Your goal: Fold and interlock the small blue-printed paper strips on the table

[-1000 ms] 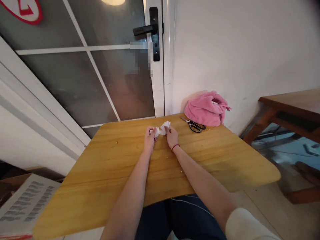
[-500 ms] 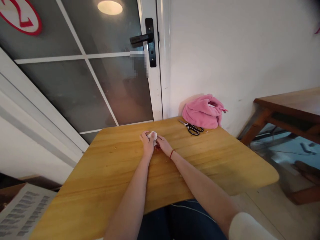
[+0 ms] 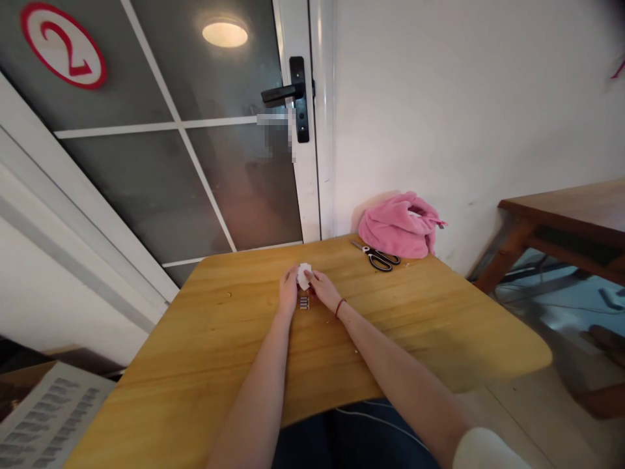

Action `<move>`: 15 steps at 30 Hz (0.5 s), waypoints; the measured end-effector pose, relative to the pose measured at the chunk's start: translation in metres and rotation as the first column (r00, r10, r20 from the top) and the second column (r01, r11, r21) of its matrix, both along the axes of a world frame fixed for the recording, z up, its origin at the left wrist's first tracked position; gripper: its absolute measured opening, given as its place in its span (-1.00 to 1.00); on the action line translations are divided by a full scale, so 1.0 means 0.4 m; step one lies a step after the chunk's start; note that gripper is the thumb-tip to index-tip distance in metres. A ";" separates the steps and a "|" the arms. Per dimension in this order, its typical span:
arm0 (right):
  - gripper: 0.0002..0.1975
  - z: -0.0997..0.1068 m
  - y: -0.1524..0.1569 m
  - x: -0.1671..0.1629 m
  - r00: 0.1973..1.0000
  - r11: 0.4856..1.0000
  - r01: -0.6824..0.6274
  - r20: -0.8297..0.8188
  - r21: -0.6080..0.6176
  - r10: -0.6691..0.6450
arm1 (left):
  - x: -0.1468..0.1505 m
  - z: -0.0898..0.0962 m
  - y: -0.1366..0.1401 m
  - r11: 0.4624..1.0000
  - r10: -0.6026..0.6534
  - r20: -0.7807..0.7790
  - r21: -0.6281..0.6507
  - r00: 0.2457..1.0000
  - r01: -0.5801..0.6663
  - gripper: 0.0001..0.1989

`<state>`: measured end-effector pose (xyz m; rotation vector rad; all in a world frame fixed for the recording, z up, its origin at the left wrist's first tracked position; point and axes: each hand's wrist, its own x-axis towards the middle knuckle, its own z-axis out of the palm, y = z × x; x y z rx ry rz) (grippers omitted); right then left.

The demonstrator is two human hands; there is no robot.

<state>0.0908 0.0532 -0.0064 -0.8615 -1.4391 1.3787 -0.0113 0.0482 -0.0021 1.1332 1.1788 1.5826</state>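
Observation:
Between my two hands is a small crumpled white piece (image 3: pixel 303 276) that looks like paper or tissue. My left hand (image 3: pixel 289 286) is closed on its left side. From the right, my right hand (image 3: pixel 322 288) pinches it with the thumb on top; a red cord circles that wrist. Just below the white piece, a small dark-and-white striped item (image 3: pixel 305 303) shows on the table between the hands; its kind is too small to tell. Something reddish beside the right fingers is mostly hidden.
Black-handled scissors (image 3: pixel 378 256) lie on the wooden table (image 3: pixel 215 352) beside a pink plush cloth bag (image 3: pixel 398 225) against the wall. A glazed door (image 3: pixel 141 189) stands behind the table. A printed carton (image 3: pixel 53 413) is at lower left, another wooden table (image 3: pixel 571 205) at right.
The view has tilted up slightly. My hands have turned the white piece, so more of it shows, and the striped item is now visible below it.

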 end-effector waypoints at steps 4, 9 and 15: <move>-0.56 0.000 0.006 0.013 0.984 0.988 0.127 0.115 0.083 -0.136 | -0.006 0.014 -0.007 0.997 -0.011 -0.158 0.072 0.987 0.022 -0.68; -0.60 0.006 -0.003 0.005 0.975 0.979 0.162 0.130 0.125 -0.178 | -0.001 0.011 -0.010 0.989 0.148 -0.202 0.044 0.968 -0.142 -0.69; -0.63 0.014 -0.009 0.000 0.977 0.978 0.120 0.153 0.172 -0.147 | 0.004 0.000 0.003 0.991 0.127 0.056 0.039 0.990 -0.129 -0.66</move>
